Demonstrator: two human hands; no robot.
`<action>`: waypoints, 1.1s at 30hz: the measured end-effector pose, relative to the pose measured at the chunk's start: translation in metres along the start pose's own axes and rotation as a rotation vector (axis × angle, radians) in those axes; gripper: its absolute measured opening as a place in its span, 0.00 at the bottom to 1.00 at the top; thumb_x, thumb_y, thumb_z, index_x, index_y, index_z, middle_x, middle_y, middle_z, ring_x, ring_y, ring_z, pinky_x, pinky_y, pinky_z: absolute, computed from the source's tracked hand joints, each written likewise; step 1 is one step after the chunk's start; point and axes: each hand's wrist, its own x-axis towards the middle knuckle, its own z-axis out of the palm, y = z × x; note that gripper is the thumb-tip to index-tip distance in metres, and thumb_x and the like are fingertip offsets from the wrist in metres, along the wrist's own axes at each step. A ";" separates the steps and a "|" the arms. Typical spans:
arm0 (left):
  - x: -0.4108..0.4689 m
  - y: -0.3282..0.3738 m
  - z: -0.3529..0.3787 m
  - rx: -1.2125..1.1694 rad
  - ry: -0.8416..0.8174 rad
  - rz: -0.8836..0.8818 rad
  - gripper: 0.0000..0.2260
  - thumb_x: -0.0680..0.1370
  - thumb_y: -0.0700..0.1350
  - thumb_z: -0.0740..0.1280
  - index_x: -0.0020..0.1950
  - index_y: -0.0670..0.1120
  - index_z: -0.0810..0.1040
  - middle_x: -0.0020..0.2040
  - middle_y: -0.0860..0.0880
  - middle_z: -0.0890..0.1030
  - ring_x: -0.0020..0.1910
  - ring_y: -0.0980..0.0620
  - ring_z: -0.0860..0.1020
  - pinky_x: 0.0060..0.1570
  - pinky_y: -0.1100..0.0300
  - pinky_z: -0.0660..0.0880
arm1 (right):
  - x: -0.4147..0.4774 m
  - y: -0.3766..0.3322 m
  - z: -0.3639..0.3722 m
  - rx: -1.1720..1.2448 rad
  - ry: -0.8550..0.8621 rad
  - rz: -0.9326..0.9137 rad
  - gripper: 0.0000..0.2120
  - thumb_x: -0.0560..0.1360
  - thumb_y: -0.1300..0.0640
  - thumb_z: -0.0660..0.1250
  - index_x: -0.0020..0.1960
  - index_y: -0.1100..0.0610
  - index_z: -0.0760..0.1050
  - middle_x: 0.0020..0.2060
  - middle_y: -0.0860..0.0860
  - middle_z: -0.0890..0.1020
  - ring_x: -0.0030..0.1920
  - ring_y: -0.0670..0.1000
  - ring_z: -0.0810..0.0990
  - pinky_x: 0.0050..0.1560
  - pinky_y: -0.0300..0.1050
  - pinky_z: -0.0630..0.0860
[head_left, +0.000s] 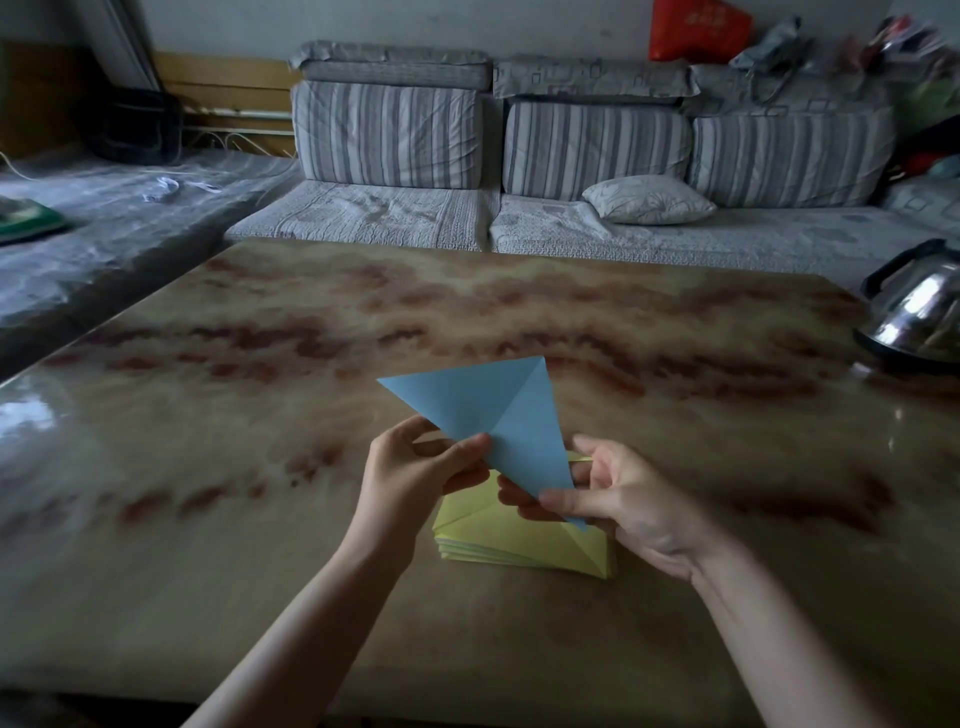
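A blue sheet of paper (498, 415), folded into a triangle with a crease down its middle, is held up above the marbled table (260, 519). My left hand (410, 478) pinches its left edge between thumb and fingers. My right hand (623, 499) pinches its lower tip between thumb and forefinger. Under both hands a stack of yellow folded papers (524, 540) lies on the table, partly hidden by the hands and the blue sheet.
A steel kettle (919, 312) with a black handle stands at the table's right edge. Behind the table runs a grey striped sofa (571, 150) with a small pillow (649, 200). A covered bench (104, 234) lies to the left.
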 end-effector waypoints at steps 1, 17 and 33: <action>0.000 0.000 0.000 0.002 0.001 -0.002 0.10 0.70 0.35 0.72 0.51 0.38 0.80 0.42 0.38 0.84 0.35 0.49 0.83 0.36 0.64 0.79 | -0.001 0.001 -0.003 -0.011 -0.016 -0.001 0.38 0.68 0.74 0.68 0.73 0.66 0.55 0.56 0.65 0.80 0.54 0.61 0.82 0.50 0.46 0.81; 0.000 0.001 0.002 0.028 0.082 0.022 0.03 0.74 0.38 0.70 0.44 0.39 0.81 0.39 0.41 0.84 0.36 0.50 0.83 0.37 0.64 0.79 | 0.000 0.001 0.008 -0.117 0.179 -0.052 0.23 0.63 0.61 0.74 0.54 0.71 0.74 0.40 0.64 0.84 0.38 0.58 0.85 0.33 0.43 0.80; 0.023 0.017 -0.030 -0.225 0.242 0.050 0.04 0.77 0.37 0.66 0.46 0.39 0.80 0.37 0.46 0.85 0.38 0.52 0.84 0.43 0.62 0.81 | -0.002 0.005 0.008 -0.109 0.194 -0.048 0.22 0.63 0.61 0.74 0.52 0.72 0.74 0.38 0.64 0.84 0.35 0.57 0.84 0.37 0.45 0.81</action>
